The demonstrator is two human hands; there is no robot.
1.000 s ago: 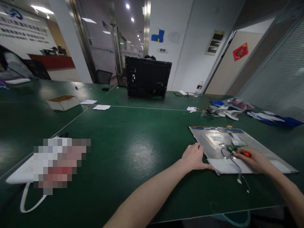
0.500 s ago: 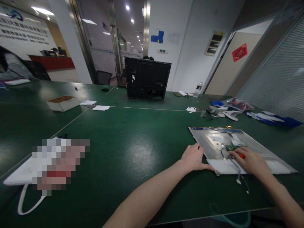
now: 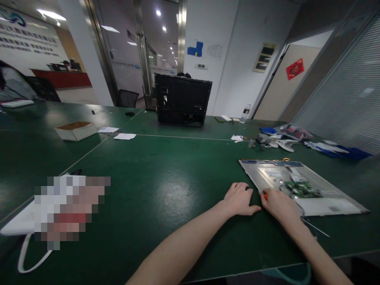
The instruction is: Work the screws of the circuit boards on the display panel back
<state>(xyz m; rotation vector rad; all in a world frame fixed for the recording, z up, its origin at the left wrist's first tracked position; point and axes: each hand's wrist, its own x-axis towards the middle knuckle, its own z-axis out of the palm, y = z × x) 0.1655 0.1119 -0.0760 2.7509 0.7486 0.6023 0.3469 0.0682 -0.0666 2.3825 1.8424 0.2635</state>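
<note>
My left hand [image 3: 240, 199] lies on the green table with its fingers apart, thumb pointing toward the panel's left edge. It holds nothing. Close beside it, at that edge, my right hand [image 3: 279, 202] is closed around an orange-handled screwdriver [image 3: 265, 196]. A long thin metal shaft sticks out below my right wrist toward the lower right. The flat silver display panel [image 3: 329, 190] lies on the table, a green circuit board [image 3: 304, 189] and cables on its back. My right hand and forearm hide its lower left corner and part of the cables.
A black monitor housing [image 3: 182, 99] stands at the far side, a person's head partly behind it. An open box [image 3: 76, 131] and papers [image 3: 124, 136] are at left. Bags and small parts [image 3: 267, 138] lie beyond the panel. A pixelated area covers a white item at lower left.
My right hand has moved left from the circuit board to the panel's left edge, carrying the screwdriver. The board now shows more fully. My left hand has come slightly away from the panel.
</note>
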